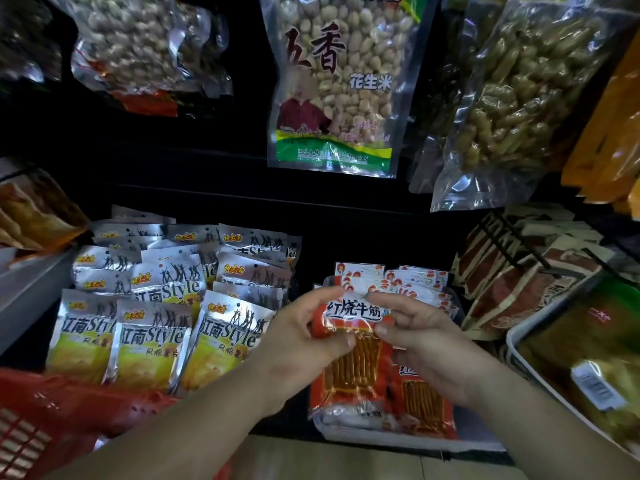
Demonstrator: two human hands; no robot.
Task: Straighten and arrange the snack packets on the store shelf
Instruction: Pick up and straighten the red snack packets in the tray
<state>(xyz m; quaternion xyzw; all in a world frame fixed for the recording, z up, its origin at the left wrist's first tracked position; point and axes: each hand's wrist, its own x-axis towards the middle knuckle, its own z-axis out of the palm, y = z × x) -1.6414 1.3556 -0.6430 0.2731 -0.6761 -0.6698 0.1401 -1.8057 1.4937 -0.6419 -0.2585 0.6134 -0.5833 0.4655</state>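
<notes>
We pinch red stick-snack packet (353,327) | left hand (304,337) and right hand (426,344) gripping its top | shelf front edge, beside silver packets (152,327)

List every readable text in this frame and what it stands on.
"香", "花生米": peanut bag; its top line is cut off, its small print too blurred.
"江南Style": silver packets; smaller text unclear.
"红烧牛筋": red packet.
Other packs: unreadable.

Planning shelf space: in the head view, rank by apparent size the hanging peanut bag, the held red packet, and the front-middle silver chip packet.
Largest: peanut bag.
Then red packet and silver chip packet, too alike to rank.
</notes>
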